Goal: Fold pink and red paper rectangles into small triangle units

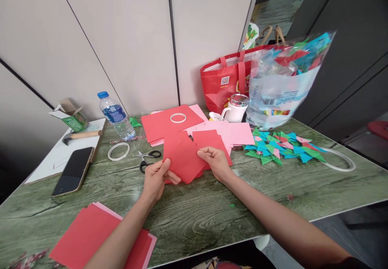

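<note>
Lying beside the held red paper [186, 159]: scissors [146, 155]

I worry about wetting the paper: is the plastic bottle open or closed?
Closed: the blue cap sits on top of the upright bottle; how tightly, I cannot tell.

Two hands, the left hand [157, 176] and the right hand [215, 159], share one red sheet [186, 162]. Left of the left hand are one phone [74, 172], one hammer [87, 134], one small box [75, 120], one bottle [117, 117] and one pair of scissors [155, 154]. White rings number three: one left of the left hand [109, 153], one beyond both hands [178, 122], one right of the right hand [352, 164]. Beyond the right hand stands one mug [235, 112]; folded pieces [281, 145] right of it overlap too much to count.
</note>
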The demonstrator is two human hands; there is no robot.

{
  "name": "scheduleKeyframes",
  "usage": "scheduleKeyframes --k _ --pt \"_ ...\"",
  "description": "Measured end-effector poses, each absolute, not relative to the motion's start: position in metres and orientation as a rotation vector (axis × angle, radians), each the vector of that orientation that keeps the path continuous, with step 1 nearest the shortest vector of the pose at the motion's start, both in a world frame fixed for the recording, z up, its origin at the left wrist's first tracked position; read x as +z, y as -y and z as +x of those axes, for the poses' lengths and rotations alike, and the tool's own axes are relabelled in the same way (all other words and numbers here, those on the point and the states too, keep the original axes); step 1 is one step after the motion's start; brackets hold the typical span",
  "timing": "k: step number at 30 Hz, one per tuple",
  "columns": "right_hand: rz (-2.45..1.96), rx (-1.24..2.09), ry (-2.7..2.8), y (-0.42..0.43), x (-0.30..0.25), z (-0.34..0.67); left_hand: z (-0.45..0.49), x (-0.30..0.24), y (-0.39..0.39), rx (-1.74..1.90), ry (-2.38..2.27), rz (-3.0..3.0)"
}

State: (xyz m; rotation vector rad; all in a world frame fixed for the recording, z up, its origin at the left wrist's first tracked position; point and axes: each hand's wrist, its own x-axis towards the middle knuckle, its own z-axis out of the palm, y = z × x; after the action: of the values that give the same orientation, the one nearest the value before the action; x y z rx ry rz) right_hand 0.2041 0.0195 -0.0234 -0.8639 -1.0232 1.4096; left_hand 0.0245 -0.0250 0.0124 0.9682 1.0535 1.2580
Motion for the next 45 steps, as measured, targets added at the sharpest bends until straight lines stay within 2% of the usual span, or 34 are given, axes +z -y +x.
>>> scheduleKeyframes --k 7,15,28,37,45 --pt "-0.876 1.415 0.963 -0.020 -0.023 0.206 0.024 0.007 0.024 1.148 -1.125 1.059" --pt "-0.877 1.438 0.913 -0.021 -0.021 0.206 0.029 -0.002 0.028 0.733 -1.129 1.188" --pt "-0.867 1.443 0.903 -0.020 -0.021 0.205 0.029 -0.004 0.028 0.778 -1.144 1.228" --pt "-0.870 1.411 0.892 -0.023 -0.021 0.207 0.033 -0.001 0.032 0.671 -1.032 1.201" --pt "-0.856 1.418 0.913 -0.022 -0.020 0.208 0.034 0.002 0.030 0.879 -1.160 1.291"
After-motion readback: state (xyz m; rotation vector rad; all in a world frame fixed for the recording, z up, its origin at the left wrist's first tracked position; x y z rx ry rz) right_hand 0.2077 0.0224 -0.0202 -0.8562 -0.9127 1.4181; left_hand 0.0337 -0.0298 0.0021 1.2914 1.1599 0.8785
